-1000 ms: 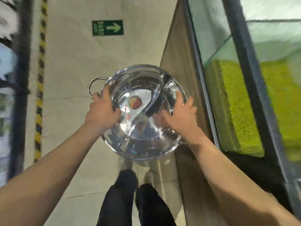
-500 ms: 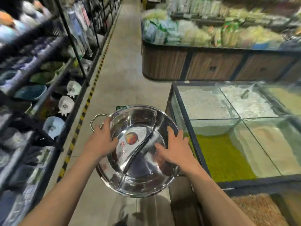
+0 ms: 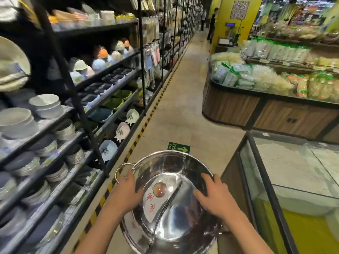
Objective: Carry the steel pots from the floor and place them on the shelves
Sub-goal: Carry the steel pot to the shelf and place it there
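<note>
A wide shiny steel pot (image 3: 165,222) with an S-shaped divider and a red-printed label inside is held in front of me at waist height over the aisle floor. My left hand (image 3: 126,193) grips its left rim beside a loop handle (image 3: 120,170). My right hand (image 3: 214,197) grips the right rim, fingers reaching inside. The black metal shelves (image 3: 102,92) stand along my left, stacked with bowls and plates.
Glass-topped bulk bins (image 3: 286,180) with white and yellow-green grain stand close on my right. A wooden display counter (image 3: 256,110) of packaged goods lies ahead right. The tiled aisle (image 3: 181,99) runs forward, with a yellow-black stripe along the shelf base. A person (image 3: 212,22) stands far down it.
The view has lifted from the floor to look down the aisle, and the shelves on the left have come into sight. Both hands kept their hold on the pot.
</note>
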The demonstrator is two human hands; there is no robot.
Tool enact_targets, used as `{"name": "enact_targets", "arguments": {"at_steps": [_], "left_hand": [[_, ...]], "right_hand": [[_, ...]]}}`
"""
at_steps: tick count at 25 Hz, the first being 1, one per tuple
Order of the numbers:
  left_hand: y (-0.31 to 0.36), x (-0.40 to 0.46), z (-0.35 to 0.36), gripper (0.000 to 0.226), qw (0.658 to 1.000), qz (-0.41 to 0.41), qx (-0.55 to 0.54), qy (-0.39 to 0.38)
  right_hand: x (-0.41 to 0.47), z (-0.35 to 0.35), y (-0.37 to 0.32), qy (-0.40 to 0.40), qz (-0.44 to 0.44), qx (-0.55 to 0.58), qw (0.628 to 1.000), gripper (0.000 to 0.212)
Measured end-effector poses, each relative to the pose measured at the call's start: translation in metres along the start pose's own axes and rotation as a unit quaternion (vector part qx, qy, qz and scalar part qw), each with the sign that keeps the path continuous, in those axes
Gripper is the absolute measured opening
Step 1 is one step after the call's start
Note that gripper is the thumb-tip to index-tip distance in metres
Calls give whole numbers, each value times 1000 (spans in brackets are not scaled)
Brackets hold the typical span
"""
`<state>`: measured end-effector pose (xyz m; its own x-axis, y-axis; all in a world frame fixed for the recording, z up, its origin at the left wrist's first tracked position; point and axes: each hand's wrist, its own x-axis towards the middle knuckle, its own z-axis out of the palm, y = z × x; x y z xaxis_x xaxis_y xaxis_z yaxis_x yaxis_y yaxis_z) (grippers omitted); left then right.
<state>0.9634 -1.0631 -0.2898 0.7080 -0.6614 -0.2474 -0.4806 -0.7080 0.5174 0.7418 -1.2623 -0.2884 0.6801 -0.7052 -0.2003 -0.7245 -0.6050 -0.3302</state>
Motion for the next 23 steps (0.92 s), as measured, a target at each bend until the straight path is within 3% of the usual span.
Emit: {"name": "enact_targets", "arguments": {"at_steps": [5,11,15,20,23], "left_hand": [[-77,-32,-22,73,991,-112,-43,59],[-132,-104,-26,73,939,-277,-125,161],[-134,-175,-7,76,869,-409,-170,219],[-116,-270,40,73,778,-510,-222,292],[-105,-337,65,77,703,-572,-250,341]], "right_hand": [[34,26,-74,-59,-113,-27,992,61],[70,59,-162,-139,-291,-60,944,59],[64,90,-207,-202,-395,-82,893,62],[20,136,-249,-279,-513,-127,802,62],[-40,163,-281,-314,-579,-160,735,67]]}}
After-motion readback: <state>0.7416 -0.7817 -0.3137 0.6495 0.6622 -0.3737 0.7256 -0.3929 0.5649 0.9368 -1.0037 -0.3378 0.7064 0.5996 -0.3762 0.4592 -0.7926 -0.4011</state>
